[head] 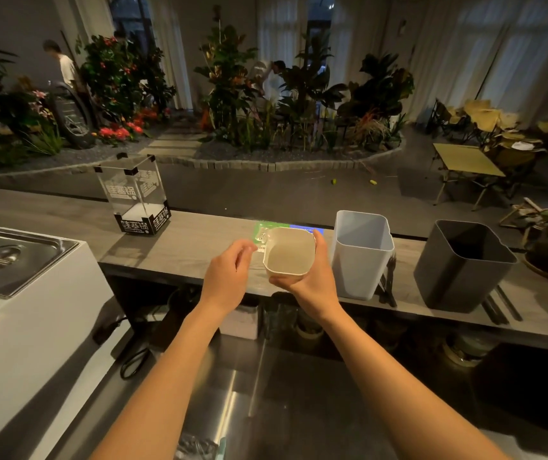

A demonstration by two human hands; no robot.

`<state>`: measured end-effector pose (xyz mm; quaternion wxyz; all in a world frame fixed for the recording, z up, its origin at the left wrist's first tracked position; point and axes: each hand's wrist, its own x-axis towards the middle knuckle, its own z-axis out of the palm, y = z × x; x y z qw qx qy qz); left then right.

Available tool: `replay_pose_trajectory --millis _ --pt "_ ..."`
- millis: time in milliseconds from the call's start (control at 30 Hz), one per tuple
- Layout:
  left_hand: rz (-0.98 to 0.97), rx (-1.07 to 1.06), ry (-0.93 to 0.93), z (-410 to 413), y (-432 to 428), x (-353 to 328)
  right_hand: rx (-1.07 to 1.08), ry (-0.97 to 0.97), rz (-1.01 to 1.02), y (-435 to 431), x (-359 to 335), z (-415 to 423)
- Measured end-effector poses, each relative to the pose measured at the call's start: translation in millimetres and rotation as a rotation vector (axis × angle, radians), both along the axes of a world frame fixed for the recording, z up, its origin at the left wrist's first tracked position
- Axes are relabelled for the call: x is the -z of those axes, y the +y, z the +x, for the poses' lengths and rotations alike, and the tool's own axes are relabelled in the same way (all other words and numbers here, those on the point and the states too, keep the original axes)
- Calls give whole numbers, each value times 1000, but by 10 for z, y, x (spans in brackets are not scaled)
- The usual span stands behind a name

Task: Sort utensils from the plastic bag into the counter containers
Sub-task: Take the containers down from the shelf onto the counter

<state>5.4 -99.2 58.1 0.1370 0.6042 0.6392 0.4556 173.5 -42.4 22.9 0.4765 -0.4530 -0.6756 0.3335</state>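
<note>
Gripping a small cream tub point(287, 252), the right hand point(312, 273) has its fingers wrapped round the tub's far right corner and its thumb under the near edge, holding it at the front of a long grey bench point(183, 240). The left hand point(229, 270) hovers just beside the tub, fingers loosely bent, with nothing visible in them. The tub looks empty inside. To its right stands a taller pale bin point(362, 254) with no utensils showing in it, and well beyond that a dark grey bin point(461, 267) whose inside is too dark to judge. Black forks point(388, 283) lie on the bench against the foot of the pale bin, and dark sticks point(501, 307), possibly chopsticks, lie at the foot of the dark bin. A crumpled plastic bag point(196, 448) sits at the very bottom edge of view on a steel surface, its contents unclear. Sorting seems barely begun: the tub appears to be getting placed, and the loose utensils and the bag are probably yet to be dealt with. A clear box point(133, 197) stands further left on the bench.
</note>
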Motion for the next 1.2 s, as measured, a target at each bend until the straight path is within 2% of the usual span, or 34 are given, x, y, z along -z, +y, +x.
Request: replay_pose_trajectory --millis 67,233,300,400,633,833,1033,1133,1200 --pt "-34 88 78 50 -208 -13 -27 -18 9 -171 -5 51" --pt "-225 162 474 136 -623 20 -62 -98 8 -684 130 172" --pt "-272 174 543 197 -779 100 -78 -101 3 -899 248 230" --pt "-315 184 552 300 -1007 268 -76 -96 -31 -1202 446 326" --pt "-483 326 284 398 -1361 916 -79 -165 -140 -1682 923 563" --pt "-504 343 86 488 -1487 1329 -69 -149 -247 -1914 1224 707" --pt "-491 271 50 613 -1575 1607 -59 -138 -327 -2030 1419 806" --pt "-469 158 -61 670 -1604 1779 -50 -145 -373 -2042 1485 847" --pt "-536 167 -166 726 -1599 1900 -55 -156 -410 -2048 1529 878"
